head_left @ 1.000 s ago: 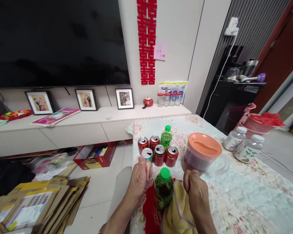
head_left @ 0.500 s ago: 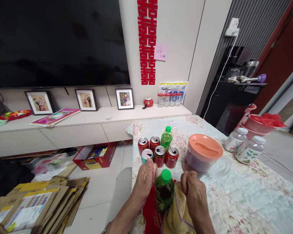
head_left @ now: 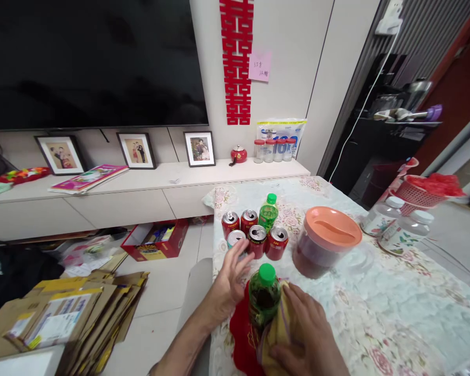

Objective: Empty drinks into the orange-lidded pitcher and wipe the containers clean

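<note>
A green bottle (head_left: 263, 303) with a green cap stands upright on a red mat (head_left: 243, 337). Just left of it is my left hand (head_left: 227, 282), its fingers spread and nothing in them. To the bottle's right my right hand (head_left: 311, 326) grips a folded yellow cloth (head_left: 276, 342) between thumb and fingers; the cloth lies against the bottle. Beyond my hands several red cans (head_left: 277, 244) and a teal can (head_left: 235, 239), partly behind my left fingers, are grouped with a second green bottle (head_left: 268, 213).
A clear tub with an orange lid (head_left: 332, 227) stands right of the cans. Farther right are two white-capped jars (head_left: 405, 233) and a pink basket (head_left: 421, 194). The floral tablecloth (head_left: 379, 303) covers the table. Flattened cardboard (head_left: 82, 318) lies on the floor at left.
Both hands were closed fists on either side of the bottle. My left hand has opened its fingers; my right has come down onto the yellow cloth.
</note>
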{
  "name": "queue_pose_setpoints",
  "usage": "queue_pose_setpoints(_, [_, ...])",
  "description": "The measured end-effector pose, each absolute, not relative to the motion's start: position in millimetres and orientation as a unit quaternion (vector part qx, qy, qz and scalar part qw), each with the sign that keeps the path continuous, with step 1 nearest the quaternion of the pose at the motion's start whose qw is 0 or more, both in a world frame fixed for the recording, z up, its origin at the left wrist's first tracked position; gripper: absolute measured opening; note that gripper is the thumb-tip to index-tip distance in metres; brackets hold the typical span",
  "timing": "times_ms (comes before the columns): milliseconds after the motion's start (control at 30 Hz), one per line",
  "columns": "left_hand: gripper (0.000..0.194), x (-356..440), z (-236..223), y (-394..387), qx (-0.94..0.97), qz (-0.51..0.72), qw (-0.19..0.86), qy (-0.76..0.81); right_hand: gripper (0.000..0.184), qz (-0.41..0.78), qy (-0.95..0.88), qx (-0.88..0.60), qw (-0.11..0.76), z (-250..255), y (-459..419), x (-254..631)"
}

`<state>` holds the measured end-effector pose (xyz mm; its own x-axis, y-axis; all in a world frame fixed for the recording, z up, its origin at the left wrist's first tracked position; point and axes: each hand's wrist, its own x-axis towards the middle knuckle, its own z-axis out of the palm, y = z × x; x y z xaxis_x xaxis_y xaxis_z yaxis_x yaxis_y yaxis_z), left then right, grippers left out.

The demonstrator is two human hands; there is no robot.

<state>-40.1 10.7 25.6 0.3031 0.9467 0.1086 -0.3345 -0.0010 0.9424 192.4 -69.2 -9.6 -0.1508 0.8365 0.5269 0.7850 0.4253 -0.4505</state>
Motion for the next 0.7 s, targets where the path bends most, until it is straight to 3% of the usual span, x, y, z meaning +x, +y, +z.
queue_pose_setpoints(67, [0.139, -40.6, 20.8, 2.1, 0.523, 0.445, 0.662, 0.3, 0.076, -0.037, -0.77, -0.54, 0.338, -25.8, -71.0, 187.0])
queue_pose_setpoints(133, [0.15, -39.5, 20.6, -4.1, 0.546, 0.401, 0.665, 0.314, 0.058, -0.048, -0.774, -0.517, 0.363, -29.7, -69.3, 186.6])
queue_pose_setpoints(200, [0.147, -37.9, 23.3, -6.4, 0.578, 0.364, 0.651, 0.332, 0.036, -0.018, -0.751, -0.514, 0.414, -19.5, -66.3, 193.0])
queue_pose_setpoints(267, [0.133, -35.4, 26.7, -5.7, 0.604, 0.337, 0.628, 0.358, 0.026, 0.017, -0.708, -0.541, 0.454, 0.7, -63.8, 202.5])
queue_pose_setpoints(467, [0.102, -18.2, 41.9, -8.9, 0.559, 0.365, 0.654, 0.356, 0.045, 0.08, -0.703, -0.522, 0.476, 40.7, -58.2, 190.9])
queue_pose_setpoints(567, [0.059, -11.6, 49.0, -15.6, 0.579, 0.423, 0.597, 0.359, 0.061, 0.085, -0.7, -0.512, 0.492, 29.4, -50.9, 161.5])
queue_pose_setpoints(700, [0.048, -5.8, 37.4, -12.2, 0.586, 0.434, 0.538, 0.423, 0.047, 0.2, -0.62, -0.529, 0.543, 13.0, -39.3, 144.4])
